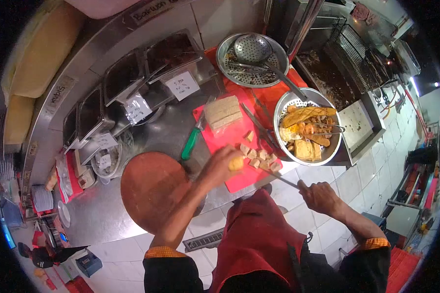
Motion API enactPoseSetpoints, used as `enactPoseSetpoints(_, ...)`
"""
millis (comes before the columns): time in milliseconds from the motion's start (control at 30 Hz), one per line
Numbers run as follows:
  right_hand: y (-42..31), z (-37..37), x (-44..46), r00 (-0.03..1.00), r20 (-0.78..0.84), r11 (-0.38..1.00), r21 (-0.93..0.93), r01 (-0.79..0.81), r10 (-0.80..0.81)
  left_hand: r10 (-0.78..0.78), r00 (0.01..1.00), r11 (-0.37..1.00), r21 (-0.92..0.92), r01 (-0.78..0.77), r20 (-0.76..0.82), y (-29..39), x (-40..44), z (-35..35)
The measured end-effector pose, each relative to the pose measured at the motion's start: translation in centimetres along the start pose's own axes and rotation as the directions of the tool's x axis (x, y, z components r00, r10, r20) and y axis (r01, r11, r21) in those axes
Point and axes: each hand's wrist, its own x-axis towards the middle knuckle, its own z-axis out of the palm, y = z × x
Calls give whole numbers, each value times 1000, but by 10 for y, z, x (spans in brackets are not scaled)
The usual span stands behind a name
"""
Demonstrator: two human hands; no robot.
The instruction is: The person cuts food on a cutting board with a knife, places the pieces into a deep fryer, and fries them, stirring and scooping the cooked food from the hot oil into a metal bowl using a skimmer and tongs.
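Note:
On the red cutting board (242, 184) lie several pale cubes (262, 156), cut from something like tofu or tempeh. My left hand (219, 168) is above the board's near left side, its fingers curled around a yellowish piece of food (235, 163). In my right hand (321, 198) is the handle of a long thin metal utensil (284, 180); its far end reaches the cubes, and its exact kind is unclear. A pale block (223, 115) in clear wrap sits at the board's far end. Beside it rests a green-handled knife (190, 142).
A metal bowl (281, 149) of fried food and tongs stands right of the board. Behind it, a perforated pan (225, 61) holds a skimmer (253, 49). A fryer (322, 68) is at the far right. Left are a round brown board (151, 190) and labelled metal containers (124, 73).

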Motion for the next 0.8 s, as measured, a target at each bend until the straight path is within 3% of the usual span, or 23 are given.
enactPoseSetpoints(133, 6, 4, -10, 995, 59, 997, -9, -75, 75, 162, 986, 939, 301, -165, 34, -9, -23, 50)
enactPoseSetpoints(300, -1, 13, -15, 999, 34, 1000, 6, -21, 20, 149, 985, 906, 388, -171, 85, -30, -37, 30)
enactPoseSetpoints(367, -8, 10, -10, 994, 104, 1000, 4, -20, 19, 111, 989, 904, 404, -139, 94, -38, -39, 20)
enactPoseSetpoints(433, -15, 17, -7, 997, 68, 1000, -5, 23, -22, 82, 995, 908, 407, -96, 54, -52, -40, 19)
enactPoseSetpoints(533, -23, 26, 3, 997, 18, 997, 14, 72, -73, 123, 990, 913, 399, -88, -63, -10, -29, 2)
enactPoseSetpoints(600, -28, 27, 8, 993, -52, 994, 21, 108, -106, 165, 986, 932, 327, -154, -5, 10, -22, 9)
enactPoseSetpoints(633, -31, 24, 13, 996, 31, 993, 87, 81, -84, 184, 983, 940, 288, -184, 25, 15, -21, 13)
enactPoseSetpoints(700, -34, 23, 20, 995, 9, 993, 71, 98, -99, 178, 978, 927, 313, -205, 112, 0, -20, 26)
enactPoseSetpoints(800, -36, 31, 25, 989, -102, 993, -64, 98, -104, 171, 971, 922, 321, -218, 168, -10, -16, 35)
